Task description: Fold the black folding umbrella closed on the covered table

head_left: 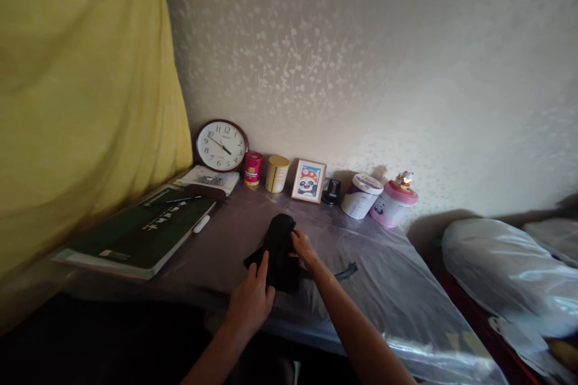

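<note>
A black cloth-like item (279,252) lies bunched on the plastic-covered table (361,289), near its front edge. My left hand (253,295) is at its lower left side, index finger stretched out along the dark material and the thumb apart. At its right side, the fingers of my right hand (303,248) are closed on the edge of the black item. A dark strap (347,271) lies on the table to the right, partly behind my right forearm.
Along the wall stand a round clock (222,145), a red can (253,169), a yellow can (277,174), a panda picture frame (309,181), a small black device (332,192), a white tub (362,197) and a pink jar (394,204). A green book (135,231) lies left.
</note>
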{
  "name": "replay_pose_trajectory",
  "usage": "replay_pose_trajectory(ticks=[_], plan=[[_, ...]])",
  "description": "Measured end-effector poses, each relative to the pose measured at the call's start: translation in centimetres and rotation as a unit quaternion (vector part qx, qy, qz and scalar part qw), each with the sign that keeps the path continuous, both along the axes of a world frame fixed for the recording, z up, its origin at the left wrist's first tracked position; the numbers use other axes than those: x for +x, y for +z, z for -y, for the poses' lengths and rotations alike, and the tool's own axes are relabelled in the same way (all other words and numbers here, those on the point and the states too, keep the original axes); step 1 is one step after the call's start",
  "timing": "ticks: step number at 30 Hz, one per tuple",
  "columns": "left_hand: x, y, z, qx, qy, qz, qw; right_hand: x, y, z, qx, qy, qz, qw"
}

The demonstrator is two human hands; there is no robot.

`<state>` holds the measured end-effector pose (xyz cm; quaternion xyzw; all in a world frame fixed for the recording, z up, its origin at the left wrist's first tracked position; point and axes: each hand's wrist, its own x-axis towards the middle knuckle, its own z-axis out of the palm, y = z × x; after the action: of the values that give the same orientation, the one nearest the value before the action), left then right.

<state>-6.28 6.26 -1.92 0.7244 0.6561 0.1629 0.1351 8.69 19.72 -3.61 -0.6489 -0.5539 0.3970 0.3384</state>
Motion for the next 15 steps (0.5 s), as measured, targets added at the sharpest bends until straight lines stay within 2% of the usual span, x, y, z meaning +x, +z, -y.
replay_pose_trajectory(ticks=[7,15], plan=[[2.3,0.3,0.5,0.024,-0.004,-0.125,0.992,-2.5,-1.5,-0.4,0.072,-0.046,0.109,0.990],[3.8,-0.4,0.7,0.074,0.024,-0.183,0.980,-4.7,-0.9,0.1,0.063,-0.143,0.146,0.977]])
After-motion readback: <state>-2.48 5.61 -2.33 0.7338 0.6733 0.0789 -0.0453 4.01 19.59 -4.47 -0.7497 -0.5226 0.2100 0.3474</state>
